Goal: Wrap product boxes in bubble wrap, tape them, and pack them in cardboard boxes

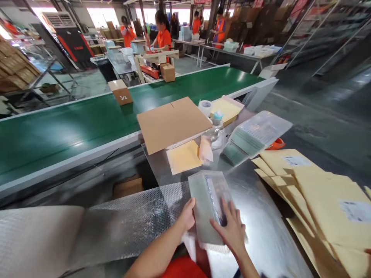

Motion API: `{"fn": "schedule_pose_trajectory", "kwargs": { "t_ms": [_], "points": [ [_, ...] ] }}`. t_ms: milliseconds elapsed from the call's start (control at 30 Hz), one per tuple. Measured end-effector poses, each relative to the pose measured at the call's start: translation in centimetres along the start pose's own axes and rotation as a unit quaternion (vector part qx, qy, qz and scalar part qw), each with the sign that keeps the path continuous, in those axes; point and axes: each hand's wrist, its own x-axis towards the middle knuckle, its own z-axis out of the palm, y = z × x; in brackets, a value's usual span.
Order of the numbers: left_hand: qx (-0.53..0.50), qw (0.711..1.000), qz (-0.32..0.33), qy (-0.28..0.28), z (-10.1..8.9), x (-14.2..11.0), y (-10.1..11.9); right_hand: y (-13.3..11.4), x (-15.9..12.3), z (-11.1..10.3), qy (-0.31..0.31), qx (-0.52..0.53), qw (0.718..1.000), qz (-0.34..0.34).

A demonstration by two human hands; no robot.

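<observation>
Bubble-wrapped package at the near edge of the desk: pinching its left edge with curled left hand, resting spread-fingered right hand on top, showing pale grey-green through clear film.

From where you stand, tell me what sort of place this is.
Likely a packing warehouse: a green conveyor belt bearing a carton, labelled yellow mailers piled at right, and bubble wrap.

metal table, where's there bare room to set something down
The widest bare patch is on the metal table, from the wrapped packet and right hand across toward the kraft envelopes. A narrow strip shows between the yellow envelope and bubble wrap. The far end is crowded: cardboard sheet, tape roll, clear-bagged packet.
</observation>
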Motion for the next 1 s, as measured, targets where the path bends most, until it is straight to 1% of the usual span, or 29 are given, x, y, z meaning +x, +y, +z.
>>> {"fn": "schedule_pose_trajectory", "kwargs": {
  "t_ms": [100, 167, 233, 300, 333, 400, 433, 467, 500, 533, 567, 600, 633, 667, 700, 733, 767, 933, 1000],
  "points": [
    [0.019, 1.000, 0.006, -0.003, 2.4, 1.7, -1.9, 2.1, 1.3, -0.8, 0.027, -0.025, 0.999, 0.012],
    [0.044, 0.999, 0.016, -0.008, 3.6, 2.6, -2.8, 3.1, 1.9, -1.6, 0.014, -0.020, 0.999, 0.024],
    [0.084, 0.996, 0.031, -0.014, 4.1, 3.1, -3.1, 3.6, 2.4, -2.3, -0.003, -0.003, 0.999, 0.035],
    [0.145, 0.988, 0.053, -0.013, 3.8, 3.0, -2.9, 3.7, 2.6, -2.8, -0.009, 0.005, 0.999, 0.035],
    [0.180, 0.981, 0.065, -0.007, 3.4, 2.7, -2.7, 3.7, 2.6, -2.9, -0.008, 0.003, 0.999, 0.034],
    [0.249, 0.965, 0.088, 0.006, 1.6, 1.5, -2.1, 3.4, 2.4, -2.9, -0.007, -0.008, 0.999, 0.036],
    [0.312, 0.944, 0.107, 0.001, 0.5, 0.6, -1.7, 3.1, 2.2, -2.8, -0.007, -0.015, 0.999, 0.036],
    [0.398, 0.908, 0.132, -0.017, -0.8, -0.3, -1.4, 2.7, 2.0, -2.7, -0.005, -0.024, 0.999, 0.035],
    [0.500, 0.850, 0.159, -0.045, -2.2, -1.2, -1.0, 2.2, 1.8, -2.6, -0.002, -0.036, 0.999, 0.033],
    [0.602, 0.773, 0.183, -0.075, -3.6, -2.0, -0.7, 1.7, 1.5, -2.3, 0.004, -0.050, 0.998, 0.030],
    [0.690, 0.688, 0.199, -0.103, -4.9, -2.7, -0.4, 1.0, 1.2, -2.1, 0.011, -0.067, 0.997, 0.026],
    [0.753, 0.612, 0.206, -0.125, -6.0, -3.2, -0.1, 0.3, 0.9, -1.8, 0.020, -0.086, 0.996, 0.024],
    [0.790, 0.561, 0.205, -0.140, -7.0, -3.6, 0.2, -0.4, 0.6, -1.4, 0.029, -0.104, 0.994, 0.022],
    [0.813, 0.525, 0.202, -0.151, -7.9, -3.8, 0.5, -1.0, 0.3, -1.0, 0.036, -0.122, 0.992, 0.021],
    [0.828, 0.500, 0.201, -0.157, -8.5, -3.9, 0.7, -1.6, 0.0, -0.6, 0.043, -0.136, 0.990, 0.022],
    [0.837, 0.484, 0.201, -0.158, -9.1, -4.0, 1.0, -2.1, -0.3, -0.2, 0.049, -0.148, 0.988, 0.022],
    [0.843, 0.474, 0.200, -0.154, -9.6, -4.1, 1.2, -2.5, -0.5, 0.2, 0.055, -0.158, 0.986, 0.020],
    [0.858, 0.468, 0.189, -0.093, -11.4, -4.9, 3.1, -3.8, -1.3, 1.7, 0.088, -0.193, 0.977, 0.007],
    [0.865, 0.455, 0.206, -0.044, -11.7, -5.0, 4.2, -4.0, -1.4, 1.9, 0.089, -0.201, 0.975, 0.007]
  ]
}}
